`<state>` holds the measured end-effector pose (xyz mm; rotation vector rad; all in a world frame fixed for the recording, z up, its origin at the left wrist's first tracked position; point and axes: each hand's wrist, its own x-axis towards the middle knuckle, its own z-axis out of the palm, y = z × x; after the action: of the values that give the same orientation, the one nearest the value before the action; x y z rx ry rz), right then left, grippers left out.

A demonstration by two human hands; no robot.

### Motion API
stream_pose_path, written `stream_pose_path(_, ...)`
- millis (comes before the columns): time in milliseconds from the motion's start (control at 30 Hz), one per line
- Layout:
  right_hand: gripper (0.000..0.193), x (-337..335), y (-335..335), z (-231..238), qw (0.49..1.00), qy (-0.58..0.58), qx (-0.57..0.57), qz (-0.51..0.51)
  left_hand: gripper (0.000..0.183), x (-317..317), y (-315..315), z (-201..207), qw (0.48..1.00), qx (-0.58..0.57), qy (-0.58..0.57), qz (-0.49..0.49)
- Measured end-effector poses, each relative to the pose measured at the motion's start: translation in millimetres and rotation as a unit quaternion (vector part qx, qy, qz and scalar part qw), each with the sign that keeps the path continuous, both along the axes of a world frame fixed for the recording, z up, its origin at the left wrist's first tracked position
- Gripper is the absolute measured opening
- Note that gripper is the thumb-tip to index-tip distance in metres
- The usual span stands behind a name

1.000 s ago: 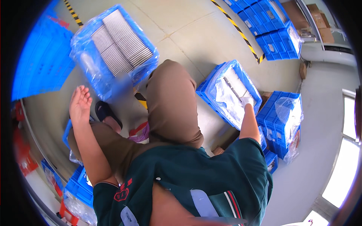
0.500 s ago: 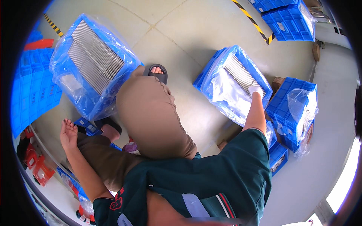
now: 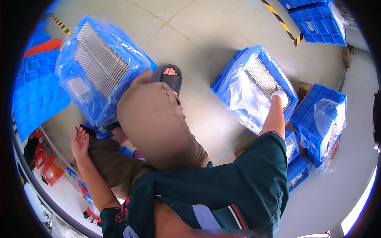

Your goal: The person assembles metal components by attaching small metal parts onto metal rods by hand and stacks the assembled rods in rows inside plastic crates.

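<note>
My right hand (image 3: 280,97), in a white glove, reaches into a plastic-lined blue crate (image 3: 232,63) on the right. It touches the near end of a row of thin silvery metal parts (image 3: 262,75); its fingertips are hidden among them, so their grip cannot be made out. My bare left hand (image 3: 80,141) hangs beside my left leg with its fingers loosely bent and apart, holding nothing. At the upper left, another lined blue crate (image 3: 149,63) holds long packed rows of similar metal parts (image 3: 101,59).
Stacked blue crates (image 3: 37,95) stand at the far left, and more crates (image 3: 317,119) line the right wall. Another stack (image 3: 317,25) is at the upper right beside black-and-yellow floor tape (image 3: 283,23). My sandalled foot (image 3: 171,77) stands between the two lined crates.
The view has shifted slightly, so the crates appear farther right. My left hand's fingers have curled a little more. My right hand stays at the metal parts in the right crate.
</note>
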<state>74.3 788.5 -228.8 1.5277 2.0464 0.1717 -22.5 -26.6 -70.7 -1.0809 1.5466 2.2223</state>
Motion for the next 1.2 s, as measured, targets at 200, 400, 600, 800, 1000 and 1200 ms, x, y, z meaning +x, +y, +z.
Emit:
stream_pose_path(200, 0.028, 3, -15, 24, 0.997, 0.079, 0.023, -0.005, 0.018, -9, 6, 7, 1.0, -0.011, 0.002, -0.012)
stream_pose_path(400, 0.033, 11, -7, 8, 0.992, 0.125, -0.004, 0.007, 0.017, -9, 8, 12, 1.0, -0.005, 0.021, -0.016)
stream_pose_path(600, 0.019, -14, -47, -9, 0.742, 0.436, -0.423, -0.283, 0.018, -4, 17, 22, 0.997, 0.016, 0.07, -0.005)
stream_pose_path(800, 0.018, -113, -215, 127, 0.494, 0.491, -0.684, -0.216, 0.02, 14, 18, 43, 0.989, 0.047, 0.141, -0.024)
stream_pose_path(1000, 0.018, -176, -352, 240, 0.448, 0.454, -0.77, 0.011, 0.02, 42, 15, 59, 0.979, 0.073, 0.192, 0.009)
stream_pose_path(1200, 0.019, -193, -499, 272, 0.469, 0.304, -0.82, 0.122, 0.019, 38, 11, 68, 0.964, 0.088, 0.248, 0.036)
